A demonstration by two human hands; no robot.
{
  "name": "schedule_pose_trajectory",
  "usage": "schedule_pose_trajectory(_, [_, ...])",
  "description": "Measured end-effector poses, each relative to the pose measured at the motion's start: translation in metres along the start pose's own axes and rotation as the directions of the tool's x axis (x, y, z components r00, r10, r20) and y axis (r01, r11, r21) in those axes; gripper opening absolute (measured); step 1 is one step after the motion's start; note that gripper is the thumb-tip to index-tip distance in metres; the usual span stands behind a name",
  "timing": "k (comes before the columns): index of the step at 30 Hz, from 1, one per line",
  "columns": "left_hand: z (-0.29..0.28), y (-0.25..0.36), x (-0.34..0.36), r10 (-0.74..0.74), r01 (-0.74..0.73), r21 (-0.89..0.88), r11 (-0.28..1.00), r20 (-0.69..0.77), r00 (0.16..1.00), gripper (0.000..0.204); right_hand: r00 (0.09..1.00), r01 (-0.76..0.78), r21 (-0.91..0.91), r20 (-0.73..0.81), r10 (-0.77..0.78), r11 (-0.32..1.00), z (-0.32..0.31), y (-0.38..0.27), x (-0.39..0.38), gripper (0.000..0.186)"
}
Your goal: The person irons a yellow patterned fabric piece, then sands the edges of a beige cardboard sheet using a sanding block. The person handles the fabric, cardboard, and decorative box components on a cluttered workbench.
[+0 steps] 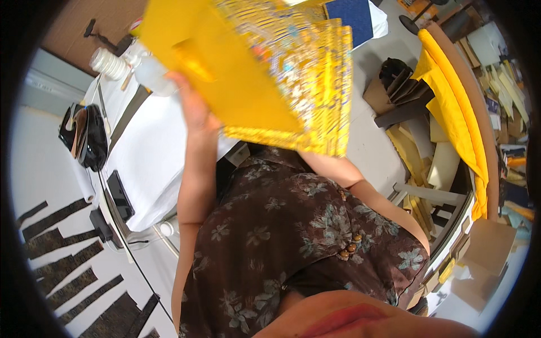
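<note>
I hold a stack of yellow fabric pieces [248, 84] up in front of me; the top one is plain yellow, and those beneath are gold brocade [315, 73] with a shiny pattern. My left hand [191, 104] grips the stack at its lower left edge, thumb on the plain side. My right forearm [349, 177] rises from the right and passes behind the stack's lower edge, so my right hand is hidden. My brown flowered dress [293, 242] fills the lower middle.
A white padded table [152, 152] lies below, with a black iron [84, 135] at its left end, a white ribbed bottle [110, 63] and a clear bottle [153, 74]. Dark fabric strips [62, 276] lie lower left. Yellow cloth [451, 101], cardboard pieces [403, 90] and paper scraps crowd the right.
</note>
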State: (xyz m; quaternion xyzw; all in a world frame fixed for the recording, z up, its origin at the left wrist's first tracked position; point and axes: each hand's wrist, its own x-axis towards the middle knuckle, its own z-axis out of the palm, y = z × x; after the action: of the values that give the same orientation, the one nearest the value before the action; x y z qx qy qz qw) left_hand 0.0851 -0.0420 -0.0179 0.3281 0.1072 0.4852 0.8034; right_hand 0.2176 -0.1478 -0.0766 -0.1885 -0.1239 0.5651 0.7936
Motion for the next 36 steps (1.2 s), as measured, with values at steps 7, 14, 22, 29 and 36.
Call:
schedule_pose_trajectory(7, [0.066, -0.022, 0.058, -0.051, 0.057, -0.037, 0.998, 0.148, 0.988, 0.071, 0.933, 0.323, -0.312, -0.054, -0.356, 0.894, -0.035, -0.091, -0.015, 0.092])
schedule_pose_trajectory(14, [0.045, -0.063, 0.080, -0.219, 0.207, -0.157, 0.966, -0.064, 0.974, 0.061, 0.685, 0.459, -0.865, 0.489, -0.539, -0.202, -0.031, -0.130, 0.016, 0.129])
schedule_pose_trajectory(22, [-0.045, -0.134, 0.094, 0.220, -0.072, 0.511, 0.856, -0.235, 0.947, 0.053, 0.693, 0.358, -0.781, 0.589, -0.416, -0.511, -0.019, -0.121, 0.021, 0.108])
schedule_pose_trajectory(29, [0.008, -0.089, 0.069, 0.075, -0.056, 0.126, 0.990, -0.147, 0.986, 0.055, 0.701, 0.274, -0.759, 0.578, -0.419, -0.590, -0.010, -0.120, 0.029, 0.092])
schedule_pose_trajectory(36, [0.034, -0.102, 0.059, 0.249, -0.238, 0.591, 0.771, 0.064, 0.966, 0.020, 0.660, 0.346, -0.689, 0.661, -0.356, -0.637, -0.009, -0.108, 0.059, 0.074])
